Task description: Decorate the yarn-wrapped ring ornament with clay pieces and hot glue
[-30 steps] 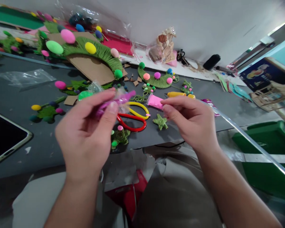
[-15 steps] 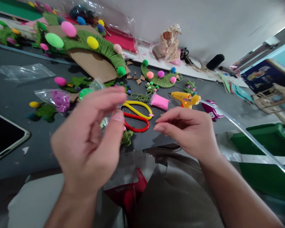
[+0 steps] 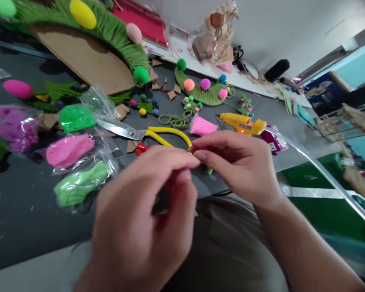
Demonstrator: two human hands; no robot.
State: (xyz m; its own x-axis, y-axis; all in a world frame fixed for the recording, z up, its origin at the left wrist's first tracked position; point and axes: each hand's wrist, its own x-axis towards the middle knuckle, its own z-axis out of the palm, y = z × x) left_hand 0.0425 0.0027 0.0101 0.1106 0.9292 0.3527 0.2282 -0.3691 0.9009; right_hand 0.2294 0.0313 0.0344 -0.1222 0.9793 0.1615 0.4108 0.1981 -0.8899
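Observation:
My left hand (image 3: 149, 194) is closed, thumb and forefinger nearly together, its fingertips meeting those of my right hand (image 3: 237, 162). The right hand is pinched too; whatever lies between the fingertips is too small or hidden to make out. A bit of green (image 3: 209, 170) shows just under the right fingers. Behind the hands lie scissors (image 3: 161, 136) with yellow and red handles, partly covered by my left hand. Beyond my right hand rests a yellow glue gun (image 3: 243, 123) with a lit orange light. A pink packet (image 3: 203, 125) lies left of it.
Clay bags in purple, pink (image 3: 69, 151) and green (image 3: 80, 184) lie at the left. Farther back are a green wrapped arch (image 3: 109, 38) with coloured balls, a smaller green crescent (image 3: 211, 97) and cardboard scraps. A clear tube (image 3: 319, 166) runs above my right forearm.
My left hand has moved right and its fingertips now meet my right hand's. The view has shifted closer and rightward, showing more of the clay bags and the scissor blades.

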